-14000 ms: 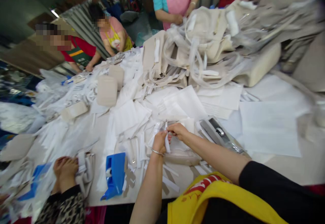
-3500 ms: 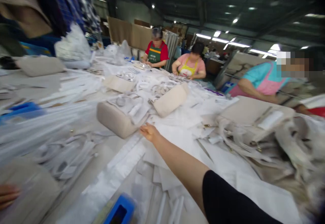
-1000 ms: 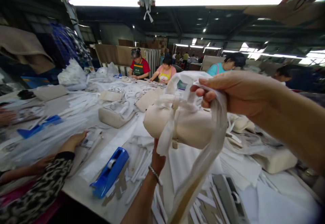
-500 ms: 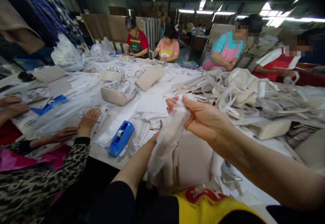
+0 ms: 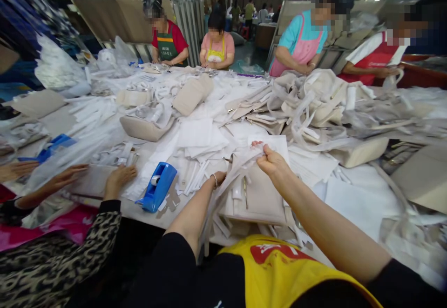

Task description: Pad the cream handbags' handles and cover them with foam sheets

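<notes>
A beige handbag point(image 5: 267, 198) with a gold zipper lies on the table right in front of me. My right hand point(image 5: 274, 161) is closed on a strap point(image 5: 240, 170) in thin translucent wrapping, raised above the bag's far side. From that hand the strap slopes down to the left across the bag. Beside the bag's left edge is my left hand point(image 5: 219, 178), a bracelet at its wrist; the strap and bag hide its fingers. A white sheet point(image 5: 281, 144) lies just beyond my right hand.
A blue tape dispenser point(image 5: 159, 187) stands left of my left arm. At far left a co-worker's hands point(image 5: 120, 177) rest on another bag. Wrapped bags point(image 5: 321, 108) are heaped at right, with white paper sheets point(image 5: 197, 133) mid-table. Several people work across the table.
My right hand has shifted slightly, drawing the strap more sideways over the bag. The bag sits turned differently, its zipper slanting. The co-worker at left has pulled a bag nearer the table edge.
</notes>
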Motion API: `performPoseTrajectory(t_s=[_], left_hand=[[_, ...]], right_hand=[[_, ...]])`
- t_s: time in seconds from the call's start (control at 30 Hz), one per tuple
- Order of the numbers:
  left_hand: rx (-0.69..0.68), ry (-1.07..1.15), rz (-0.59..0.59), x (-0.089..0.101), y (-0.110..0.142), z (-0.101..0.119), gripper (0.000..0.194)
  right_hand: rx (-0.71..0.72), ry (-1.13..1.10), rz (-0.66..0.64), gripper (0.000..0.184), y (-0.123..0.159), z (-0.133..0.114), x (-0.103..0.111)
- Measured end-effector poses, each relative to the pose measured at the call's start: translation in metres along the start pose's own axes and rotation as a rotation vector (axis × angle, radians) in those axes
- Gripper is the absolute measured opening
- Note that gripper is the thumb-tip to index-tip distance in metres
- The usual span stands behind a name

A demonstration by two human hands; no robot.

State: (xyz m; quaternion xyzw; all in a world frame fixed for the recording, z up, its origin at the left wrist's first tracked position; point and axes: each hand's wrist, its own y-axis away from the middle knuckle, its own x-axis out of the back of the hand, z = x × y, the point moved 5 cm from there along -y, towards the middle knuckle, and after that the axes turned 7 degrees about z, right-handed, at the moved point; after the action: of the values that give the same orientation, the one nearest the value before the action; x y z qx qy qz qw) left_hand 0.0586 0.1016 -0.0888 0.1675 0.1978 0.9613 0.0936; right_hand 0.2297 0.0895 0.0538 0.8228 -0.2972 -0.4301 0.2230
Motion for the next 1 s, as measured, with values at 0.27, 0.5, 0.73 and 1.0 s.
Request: performPoseTrajectory(t_s=[0.27,0.5,0.73,1.0], left_hand=[[-0.049,0.05,0.009,0.035,0.013,-0.028,0.053],[-0.101,-0.058,-0.071,0.029,0.039,-0.039,0.076],[-0.132,-0.181,-0.034,-0.003,0.02,-0.01,0.068],[-0.11,-0.199,0.055,-0.027,0.045,-0.01,0.063]], right_hand=[[0.012,0.689,-0.12,0.013,-0.073,-0.017,0.041],[0.586,1.283,0.233,0.05,-0.037,-0.041,0.173],[0.412,0.894,0.118,0.057,-0.015,0.009,0.198],[0.397,1.096,-0.01,0.054,-0.022,-0.025,0.194]])
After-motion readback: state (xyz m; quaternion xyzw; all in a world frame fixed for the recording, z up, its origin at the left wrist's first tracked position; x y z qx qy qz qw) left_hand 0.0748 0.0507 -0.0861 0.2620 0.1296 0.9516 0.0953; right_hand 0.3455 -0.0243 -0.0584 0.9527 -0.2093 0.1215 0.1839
